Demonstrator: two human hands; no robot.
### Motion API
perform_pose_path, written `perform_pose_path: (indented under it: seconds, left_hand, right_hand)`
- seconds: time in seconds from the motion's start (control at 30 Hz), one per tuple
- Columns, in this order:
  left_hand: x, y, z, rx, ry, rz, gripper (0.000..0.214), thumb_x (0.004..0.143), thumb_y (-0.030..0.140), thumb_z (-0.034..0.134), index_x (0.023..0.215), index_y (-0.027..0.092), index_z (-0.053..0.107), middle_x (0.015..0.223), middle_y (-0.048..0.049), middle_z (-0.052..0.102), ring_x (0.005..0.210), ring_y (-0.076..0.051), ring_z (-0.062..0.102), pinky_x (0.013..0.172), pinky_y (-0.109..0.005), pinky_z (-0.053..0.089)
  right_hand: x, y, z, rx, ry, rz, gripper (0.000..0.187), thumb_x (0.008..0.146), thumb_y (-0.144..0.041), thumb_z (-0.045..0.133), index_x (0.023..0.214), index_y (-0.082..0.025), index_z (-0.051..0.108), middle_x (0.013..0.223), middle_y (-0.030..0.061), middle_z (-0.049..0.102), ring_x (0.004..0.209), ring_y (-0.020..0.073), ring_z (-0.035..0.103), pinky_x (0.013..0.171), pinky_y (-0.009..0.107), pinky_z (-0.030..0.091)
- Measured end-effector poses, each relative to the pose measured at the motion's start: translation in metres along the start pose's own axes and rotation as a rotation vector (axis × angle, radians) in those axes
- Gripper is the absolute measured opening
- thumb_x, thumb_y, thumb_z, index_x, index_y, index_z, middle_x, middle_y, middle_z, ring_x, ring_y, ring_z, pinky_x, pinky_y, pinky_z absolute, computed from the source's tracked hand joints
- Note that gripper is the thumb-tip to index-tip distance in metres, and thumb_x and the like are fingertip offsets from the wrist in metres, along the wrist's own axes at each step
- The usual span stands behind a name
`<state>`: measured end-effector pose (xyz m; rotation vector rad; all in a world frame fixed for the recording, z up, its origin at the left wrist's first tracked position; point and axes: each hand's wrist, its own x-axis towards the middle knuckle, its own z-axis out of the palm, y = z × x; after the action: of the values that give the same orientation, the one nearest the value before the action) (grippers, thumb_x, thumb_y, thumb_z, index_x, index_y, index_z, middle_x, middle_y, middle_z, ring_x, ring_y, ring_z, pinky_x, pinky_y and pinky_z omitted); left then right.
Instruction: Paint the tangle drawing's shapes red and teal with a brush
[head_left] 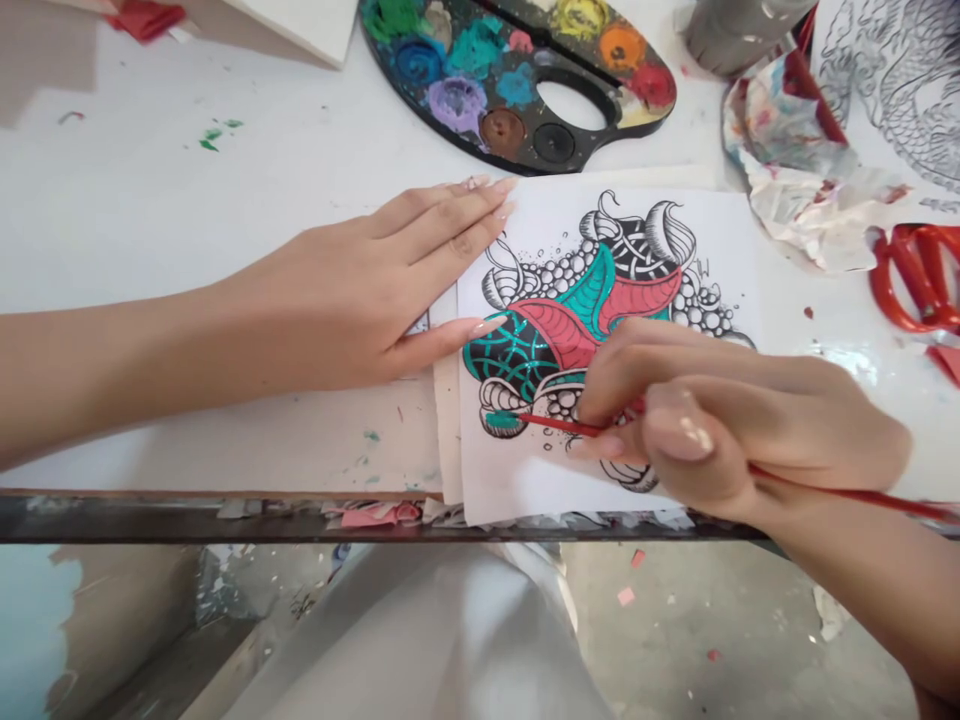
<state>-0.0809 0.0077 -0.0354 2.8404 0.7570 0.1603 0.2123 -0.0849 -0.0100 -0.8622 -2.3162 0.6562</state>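
A sheet of paper with a printed black line drawing (495, 490) lies near the table's front edge, partly coloured in teal and coral red. My left hand (397, 270) rests flat on its left side, fingers stretched out and holding nothing. In my right hand (697, 410) is a thin red paintbrush (559, 424), pinched between thumb and fingers. Its tip touches a teal patch on a small rounded shape at the drawing's lower left. The right hand covers the drawing's lower right part. Other paper edges show under the sheet.
Behind the drawing lies a black paint palette (517, 90) with several colours. At the right are a grey container (739, 35), a crumpled paint-stained paper (802, 180), red-handled scissors (915, 280) and a dragon print (900, 90). Paper scraps (379, 514) fill the ledge along the table's front.
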Motion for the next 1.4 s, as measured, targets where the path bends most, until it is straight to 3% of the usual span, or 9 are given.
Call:
perform_pose_path:
  seconds: [0.13,0.27,0.4,0.47,0.73,1.0,1.13,1.23,1.4]
  left_hand:
    - [0.001,0.0,-0.001,0.005,0.0,-0.01,0.085,0.122,0.062,0.025,0.185,0.005,0.02,0.195,-0.0221,0.023,0.183,-0.035,0.024,0.148,-0.054,0.032]
    - [0.001,-0.001,0.0,0.007,-0.005,0.007,0.086,0.122,0.063,0.025,0.185,0.005,0.019,0.196,-0.0217,0.022,0.183,-0.035,0.023,0.148,-0.054,0.034]
    - [0.0,-0.001,0.001,0.023,0.005,0.012,0.086,0.122,0.064,0.023,0.185,0.005,0.019,0.195,-0.0216,0.024,0.182,-0.036,0.026,0.146,-0.055,0.037]
    - [0.0,0.0,0.0,0.025,0.004,0.007,0.086,0.122,0.064,0.023,0.185,0.005,0.02,0.195,-0.0217,0.025,0.182,-0.036,0.027,0.145,-0.056,0.039]
    - [0.002,0.001,-0.001,-0.02,-0.001,-0.019,0.086,0.121,0.063,0.025,0.185,0.005,0.022,0.196,-0.0189,0.024,0.183,-0.034,0.025,0.149,-0.054,0.032]
    - [0.002,0.0,-0.002,-0.026,0.001,-0.019,0.087,0.121,0.064,0.025,0.184,0.005,0.023,0.195,-0.0204,0.024,0.182,-0.037,0.026,0.148,-0.057,0.034]
    - [0.004,0.004,-0.004,-0.078,-0.002,-0.092,0.09,0.117,0.07,0.024,0.185,0.011,0.028,0.196,-0.0092,0.026,0.183,-0.031,0.027,0.15,-0.049,0.031]
    - [0.005,0.005,-0.003,-0.097,-0.007,-0.104,0.093,0.115,0.071,0.026,0.184,0.009,0.029,0.196,-0.0095,0.026,0.183,-0.034,0.028,0.15,-0.053,0.034]
    - [0.004,0.005,-0.003,-0.082,-0.004,-0.095,0.092,0.116,0.07,0.024,0.185,0.009,0.028,0.196,-0.01,0.026,0.183,-0.033,0.027,0.15,-0.054,0.034]
  right_hand:
    - [0.006,0.003,-0.011,0.058,-0.086,-0.078,0.042,0.126,-0.026,0.045,0.088,-0.022,0.061,0.084,0.0035,0.07,0.079,0.0157,0.072,0.076,0.032,0.062]
    - [0.006,0.003,-0.007,0.008,-0.087,-0.079,0.042,0.125,-0.021,0.048,0.086,-0.021,0.063,0.079,0.0029,0.068,0.072,0.0149,0.068,0.068,0.032,0.058]
    - [-0.001,0.0,0.006,-0.09,0.202,-0.011,0.059,0.129,-0.036,0.035,0.072,-0.024,0.042,0.064,-0.0008,0.05,0.058,0.0135,0.052,0.056,0.032,0.048]
    - [-0.003,-0.001,0.01,-0.121,0.231,0.028,0.06,0.129,-0.038,0.034,0.071,-0.024,0.038,0.063,-0.0004,0.05,0.055,0.0138,0.049,0.054,0.034,0.045]
    - [0.003,0.001,-0.007,-0.003,-0.112,-0.002,0.046,0.128,-0.032,0.042,0.089,-0.022,0.064,0.081,0.0048,0.071,0.081,0.0171,0.073,0.074,0.032,0.061]
    - [0.005,0.004,-0.007,-0.027,-0.07,-0.079,0.05,0.127,-0.025,0.044,0.084,-0.018,0.067,0.076,0.0041,0.072,0.074,0.0126,0.07,0.07,0.028,0.06]
    - [0.005,0.001,-0.009,-0.057,-0.05,-0.068,0.054,0.127,-0.026,0.044,0.077,-0.017,0.063,0.073,0.0044,0.071,0.071,0.0117,0.069,0.068,0.027,0.059]
    - [0.003,0.0,-0.004,-0.067,-0.074,-0.003,0.053,0.128,-0.028,0.042,0.08,-0.019,0.062,0.075,0.0037,0.07,0.07,0.0122,0.067,0.065,0.028,0.056]
    - [-0.003,0.004,0.011,-0.09,0.236,-0.024,0.054,0.128,-0.034,0.039,0.075,-0.024,0.044,0.064,-0.002,0.053,0.056,0.013,0.053,0.056,0.032,0.046]
